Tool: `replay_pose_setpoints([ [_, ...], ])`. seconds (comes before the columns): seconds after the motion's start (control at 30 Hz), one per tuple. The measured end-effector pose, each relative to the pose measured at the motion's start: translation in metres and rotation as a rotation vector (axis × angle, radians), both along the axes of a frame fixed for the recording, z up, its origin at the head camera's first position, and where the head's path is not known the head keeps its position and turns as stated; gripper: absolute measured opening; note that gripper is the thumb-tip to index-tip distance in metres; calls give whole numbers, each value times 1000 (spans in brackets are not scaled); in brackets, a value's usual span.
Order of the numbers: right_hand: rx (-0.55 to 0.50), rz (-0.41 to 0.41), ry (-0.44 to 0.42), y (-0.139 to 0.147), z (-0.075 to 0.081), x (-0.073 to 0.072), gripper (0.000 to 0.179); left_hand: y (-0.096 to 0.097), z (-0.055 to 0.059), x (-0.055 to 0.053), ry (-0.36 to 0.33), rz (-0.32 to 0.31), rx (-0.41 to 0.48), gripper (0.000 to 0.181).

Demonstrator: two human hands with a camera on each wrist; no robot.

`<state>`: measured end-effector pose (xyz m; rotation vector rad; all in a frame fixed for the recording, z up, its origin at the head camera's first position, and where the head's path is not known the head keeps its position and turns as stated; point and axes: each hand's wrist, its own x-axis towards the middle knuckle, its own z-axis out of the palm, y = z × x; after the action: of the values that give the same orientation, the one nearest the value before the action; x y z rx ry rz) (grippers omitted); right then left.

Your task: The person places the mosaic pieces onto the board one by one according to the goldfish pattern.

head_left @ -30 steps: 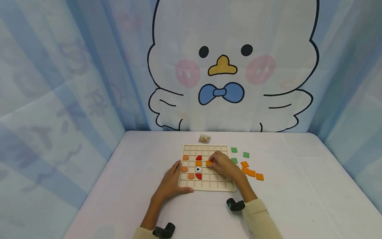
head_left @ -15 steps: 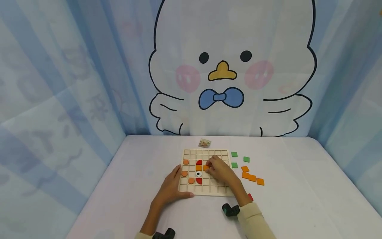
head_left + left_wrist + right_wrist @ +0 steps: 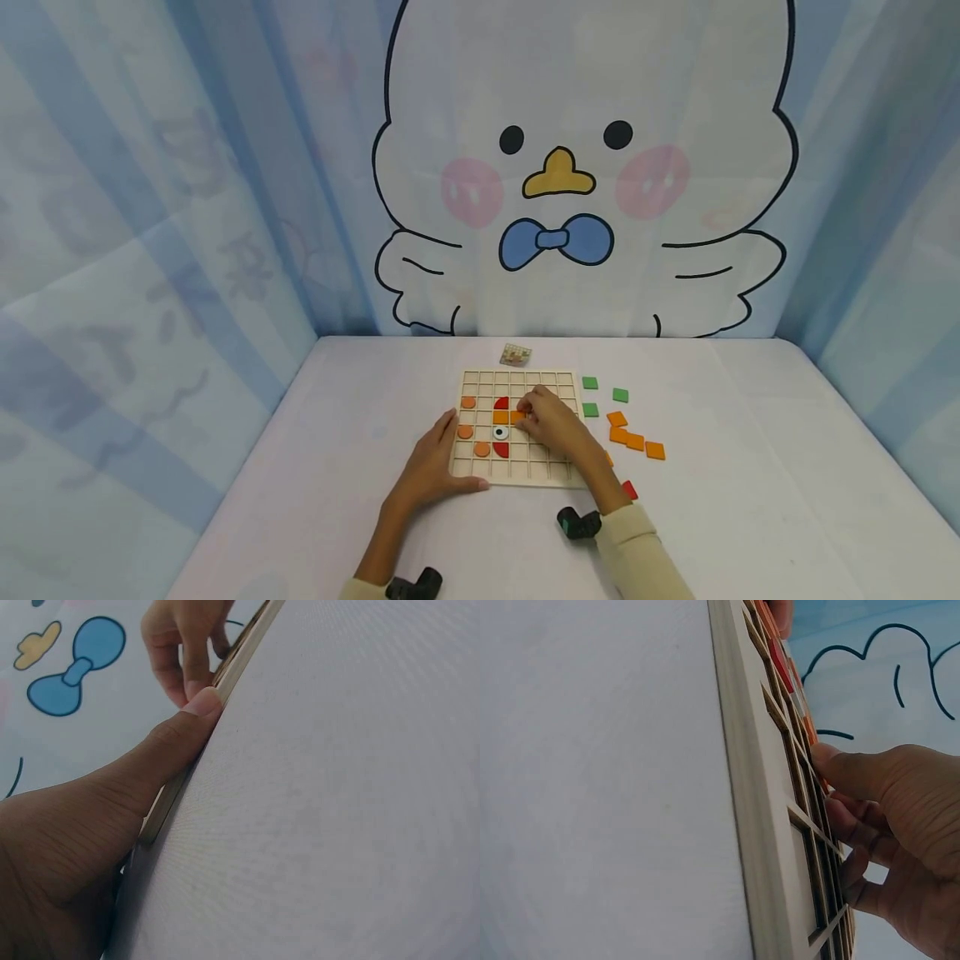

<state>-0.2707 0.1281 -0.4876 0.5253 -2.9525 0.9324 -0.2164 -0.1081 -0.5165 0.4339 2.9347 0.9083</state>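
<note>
A pale wooden grid board (image 3: 470, 472) lies on the table. My left hand (image 3: 426, 462) holds its near left corner, fingers along the left side and thumb (image 3: 202, 703) on the front edge. My right hand (image 3: 555, 422) is over the board's middle, thumb and fingertips at an orange square tile (image 3: 516, 417), which sits in a cell beside another orange square tile (image 3: 500, 417). Close by on the board are a red quarter-round piece (image 3: 502, 403), a second red quarter-round piece (image 3: 501, 450), a white eye disc (image 3: 500, 432) and several orange discs (image 3: 482, 449).
Right of the board lie green square tiles (image 3: 620, 395) and several orange square tiles (image 3: 656, 451). A red piece (image 3: 629, 490) shows beside the right wrist. A small patterned packet (image 3: 516, 355) lies behind the board. A printed curtain (image 3: 555, 292) hangs at the back.
My right hand has moved left with the orange square tile, bringing it next to the other orange tile; over the last half second it stays there. My left hand keeps its place on the board.
</note>
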Motion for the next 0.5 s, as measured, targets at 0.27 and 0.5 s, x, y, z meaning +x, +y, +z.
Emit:
replay_pose_setpoints([
  [0.27,13,10,5,1,0,0,19,0,-2,-1,-8,8,11,125],
  [0.5,15,20,-4,1,2,0,19,0,-2,-2,-17,18,5,126],
])
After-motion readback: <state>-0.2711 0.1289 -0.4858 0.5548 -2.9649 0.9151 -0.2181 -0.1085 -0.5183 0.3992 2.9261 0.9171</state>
